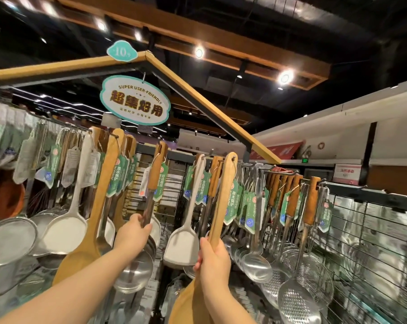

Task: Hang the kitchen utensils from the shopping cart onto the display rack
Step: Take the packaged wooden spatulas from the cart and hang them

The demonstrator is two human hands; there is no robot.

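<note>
Gripped by the right hand [213, 259], fingers curled round the lower handle, is a wooden spatula [223, 195]. Its blade sits low and near, partly cut off by the frame edge. The handle is held upright and raised so that the hole at its top meets a hook [233, 157] of the display rack [361, 190]. The hole is seen at the hook tip, but whether it is fully threaded cannot be told. The low grip is judged to give reach to the high hook.

The left hand [132, 233] is closed round the steel shaft of a wood-handled ladle [156, 169], which hangs from a hook further left. It is probably being steadied or held aside so that swinging stock is kept off the spatula's path; that is a judgement only.

Head view, the rest: the rack is crowded, and green tags [230, 206] hang by the handles. A white turner [182, 244] hangs between the two hands and is touched by neither, as far as can be seen. Steel skimmers [298, 298] are at the right, mesh strainers [11, 237] at the far left, and an oval sign [135, 100] overhead. No shopping cart is in view.

Step judged: the spatula hang is nearly done. Release is called for only once the hole is seated well back on the hook. Risk: the handle slipping off the tip if let go early, or neighbouring tags being snagged.
</note>
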